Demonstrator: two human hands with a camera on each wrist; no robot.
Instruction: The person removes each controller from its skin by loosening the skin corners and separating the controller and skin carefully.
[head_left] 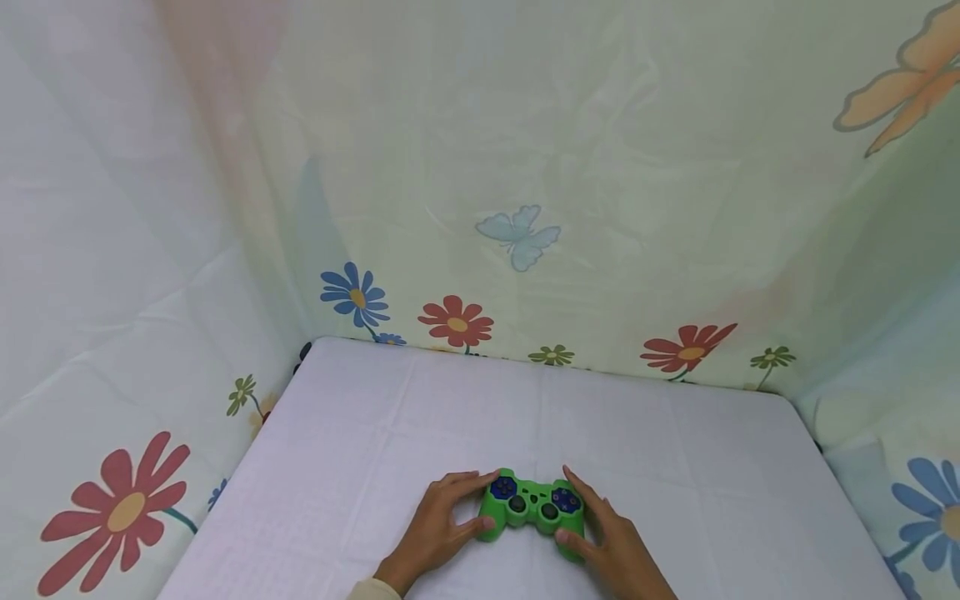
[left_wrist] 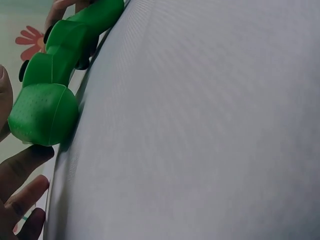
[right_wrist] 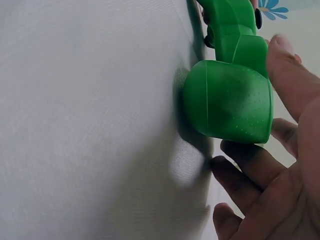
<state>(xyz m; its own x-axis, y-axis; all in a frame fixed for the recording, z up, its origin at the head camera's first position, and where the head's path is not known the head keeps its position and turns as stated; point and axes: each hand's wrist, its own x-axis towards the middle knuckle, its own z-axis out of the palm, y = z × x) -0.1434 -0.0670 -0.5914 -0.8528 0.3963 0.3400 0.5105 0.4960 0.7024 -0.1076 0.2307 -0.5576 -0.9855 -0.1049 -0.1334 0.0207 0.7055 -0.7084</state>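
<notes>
My left hand (head_left: 441, 518) and right hand (head_left: 617, 537) pinch opposite ends of the green gamepad (head_left: 532, 515), its long axis crosswise between them (neither nearer).

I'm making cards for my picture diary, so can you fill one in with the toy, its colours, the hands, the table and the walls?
Toy: game controller
Colours: green body, dark blue button pads, black sticks
Left hand: holds the controller's left end
Right hand: holds its right end
Table: white, beneath the controller
Walls: pale, with flowers, a light blue butterfly and an orange butterfly
</notes>
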